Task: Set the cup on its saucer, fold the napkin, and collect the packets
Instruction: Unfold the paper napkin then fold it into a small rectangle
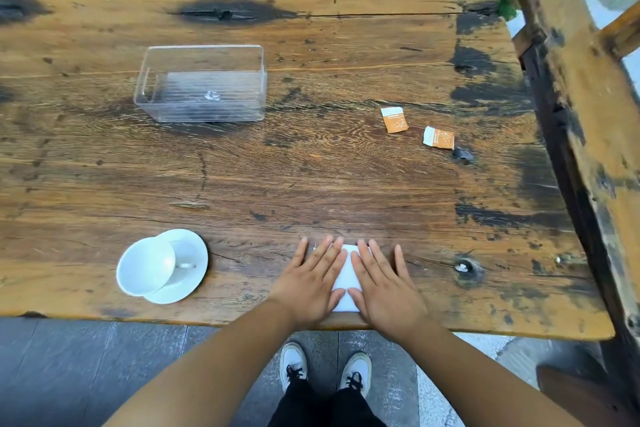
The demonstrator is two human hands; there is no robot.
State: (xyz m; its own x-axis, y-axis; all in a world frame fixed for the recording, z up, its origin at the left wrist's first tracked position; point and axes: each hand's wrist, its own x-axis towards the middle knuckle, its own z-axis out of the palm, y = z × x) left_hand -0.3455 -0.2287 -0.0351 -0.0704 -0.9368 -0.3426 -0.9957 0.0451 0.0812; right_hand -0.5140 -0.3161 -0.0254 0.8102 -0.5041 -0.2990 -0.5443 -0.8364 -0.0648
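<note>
While the white ceramic cup (145, 265) is seen resting on its round white saucer (192, 262), that step is judged complete. The folded white paper napkin (347, 274) is pressed flat near the front edge of the worn wooden table (311, 166) by the left hand (310, 282) and right hand (384, 284); fingers are extended and spread, gripping nothing. Two orange-and-white paper packets (394, 119) remain uncollected, well apart from the clear rectangular plastic container (202, 83).

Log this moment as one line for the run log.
cup on saucer | left hand and right hand flat on napkin | two packets loose | clear bin empty
</note>
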